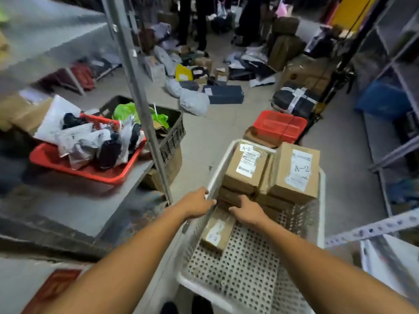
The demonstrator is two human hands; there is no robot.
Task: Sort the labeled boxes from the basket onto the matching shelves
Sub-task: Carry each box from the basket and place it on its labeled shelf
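Note:
A white perforated basket (251, 270) stands on the floor in front of me and holds several brown cardboard boxes. Two top boxes (247, 168) (295, 173) carry white labels reading A-2. A smaller labelled box (218, 232) lies flat on the basket floor. My left hand (196, 203) rests on the basket's left rim, fingers curled over it. My right hand (246, 209) is inside the basket, fingers pressed against the lower boxes of the stack (231, 197). Whether it grips one is unclear. The grey metal shelf (68, 200) is to my left.
A red tray (74, 166) full of bagged parcels sits on the left shelf by a steel upright (145, 114). A dark crate (172, 134) and a red basket (280, 125) stand on the floor ahead. Parcels litter the floor beyond. Another shelf unit (399, 87) lines the right side.

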